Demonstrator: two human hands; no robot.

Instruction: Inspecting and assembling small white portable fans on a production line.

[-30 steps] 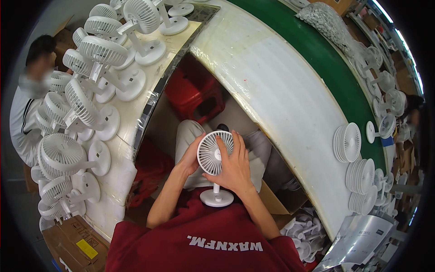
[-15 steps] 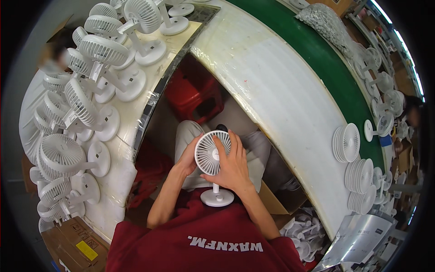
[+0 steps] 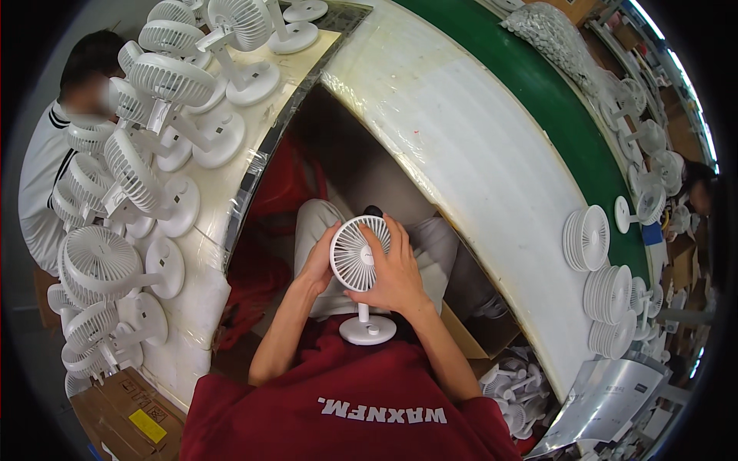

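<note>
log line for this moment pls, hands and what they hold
left hand: on fan head edge | right hand: wrapped over fan head front | fan: white, base at lap | bench: grille stacks

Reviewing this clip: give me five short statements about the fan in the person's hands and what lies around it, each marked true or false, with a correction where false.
1. Both hands grip the head of the small white fan. True: the left hand holds its left rim and the right hand wraps its right side.
2. The fan lacks a base. False: a round white base sits under its stem, over the person's lap.
3. The white table on the person's left carries many finished white fans. True.
4. The belt beyond the white bench is red. False: it is green.
5. The stacks of round white grilles lie on the person's left. False: they lie on the right.
</note>
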